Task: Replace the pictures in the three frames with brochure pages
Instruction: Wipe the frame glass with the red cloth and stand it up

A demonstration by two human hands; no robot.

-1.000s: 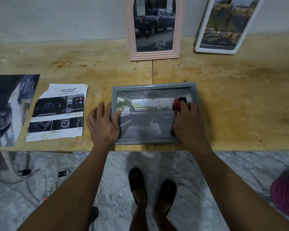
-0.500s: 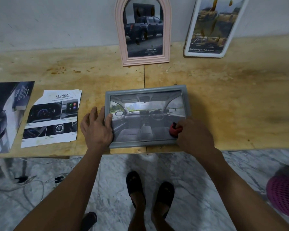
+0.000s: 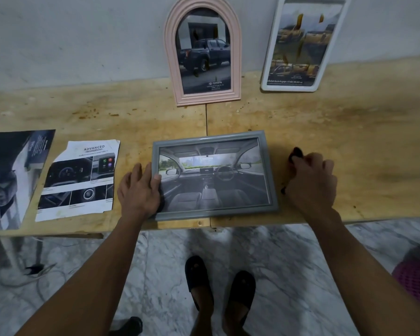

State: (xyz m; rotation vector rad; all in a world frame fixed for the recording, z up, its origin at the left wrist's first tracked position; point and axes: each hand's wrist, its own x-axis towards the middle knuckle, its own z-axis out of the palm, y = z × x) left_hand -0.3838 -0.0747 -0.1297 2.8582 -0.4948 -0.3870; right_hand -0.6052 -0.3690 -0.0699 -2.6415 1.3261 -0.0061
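Grey frame (image 3: 214,174) lies flat, long axis across, left hand (image 3: 139,190) open on its left edge; right hand (image 3: 312,181), beside its right edge, is closed on a small dark object (image 3: 295,153).

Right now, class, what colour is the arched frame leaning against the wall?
Pink, with ridged edges: the arched frame shows clearly in the head view.

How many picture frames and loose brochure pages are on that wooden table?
Picture frames: 3, the grey frame lying flat, the pink arched frame and the white frame leaning on the wall.
Loose brochure pages: 2, the white page and the dark page.
Total: 5
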